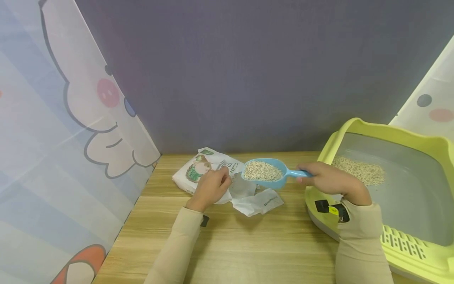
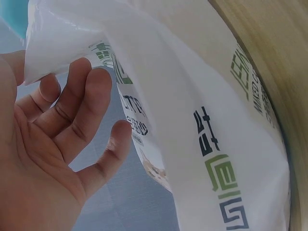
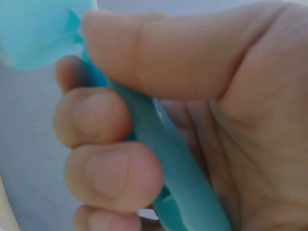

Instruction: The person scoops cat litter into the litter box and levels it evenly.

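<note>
My right hand (image 1: 328, 178) grips the handle of a light blue scoop (image 3: 159, 139), fingers and thumb curled round it. Pale litter pellets (image 1: 263, 171) fill the scoop, which is held level above the torn opening of a white litter bag (image 1: 227, 159). The bag lies on its side, with green and dark print on it. My left hand (image 1: 211, 187) pinches the edge of the bag's opening between thumb and fingertips. In the left wrist view, the other fingers of that hand (image 2: 72, 115) are loosely bent beside the bag's printed side (image 2: 192, 120).
At the right stands a yellow-green litter box (image 1: 330, 146) with a grey floor and a slotted front ledge. A patch of pellets (image 1: 361, 170) lies inside it. The wooden table (image 1: 248, 248) meets a dark grey panel (image 1: 248, 79) behind; a cartoon-printed curtain (image 1: 42, 157) hangs left.
</note>
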`<move>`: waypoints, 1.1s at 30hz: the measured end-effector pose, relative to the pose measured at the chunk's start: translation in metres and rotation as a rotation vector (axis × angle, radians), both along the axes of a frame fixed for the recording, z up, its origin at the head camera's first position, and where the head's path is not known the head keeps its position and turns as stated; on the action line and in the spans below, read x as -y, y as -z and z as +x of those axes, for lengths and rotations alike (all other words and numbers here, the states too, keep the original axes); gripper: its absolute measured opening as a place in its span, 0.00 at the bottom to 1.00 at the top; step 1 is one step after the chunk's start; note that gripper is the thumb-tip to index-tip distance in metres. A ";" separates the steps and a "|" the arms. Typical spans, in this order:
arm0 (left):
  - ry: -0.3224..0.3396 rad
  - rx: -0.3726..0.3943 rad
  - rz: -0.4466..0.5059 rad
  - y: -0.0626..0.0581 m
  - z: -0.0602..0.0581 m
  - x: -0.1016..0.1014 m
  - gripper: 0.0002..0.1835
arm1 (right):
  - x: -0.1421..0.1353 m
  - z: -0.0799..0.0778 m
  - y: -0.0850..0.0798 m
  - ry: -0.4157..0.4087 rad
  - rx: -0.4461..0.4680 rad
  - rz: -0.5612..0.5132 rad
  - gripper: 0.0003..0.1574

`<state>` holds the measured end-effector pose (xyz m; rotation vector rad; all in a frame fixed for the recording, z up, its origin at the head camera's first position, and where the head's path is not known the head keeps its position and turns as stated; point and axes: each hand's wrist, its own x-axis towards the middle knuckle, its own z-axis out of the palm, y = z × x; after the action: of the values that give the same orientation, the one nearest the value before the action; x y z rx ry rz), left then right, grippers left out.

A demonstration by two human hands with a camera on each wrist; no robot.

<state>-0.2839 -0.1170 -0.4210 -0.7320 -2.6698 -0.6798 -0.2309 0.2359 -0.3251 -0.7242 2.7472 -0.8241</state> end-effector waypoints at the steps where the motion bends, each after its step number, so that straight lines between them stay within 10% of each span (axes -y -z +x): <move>1: 0.001 -0.002 0.001 0.000 0.000 0.000 0.12 | 0.000 0.000 0.000 0.001 -0.015 -0.007 0.09; 33: 0.011 -0.003 0.002 0.000 -0.001 0.001 0.12 | 0.004 -0.021 0.010 0.346 -0.066 -0.156 0.16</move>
<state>-0.2850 -0.1183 -0.4213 -0.7472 -2.6638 -0.6832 -0.2520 0.2323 -0.3347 -0.3036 2.9381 -1.1106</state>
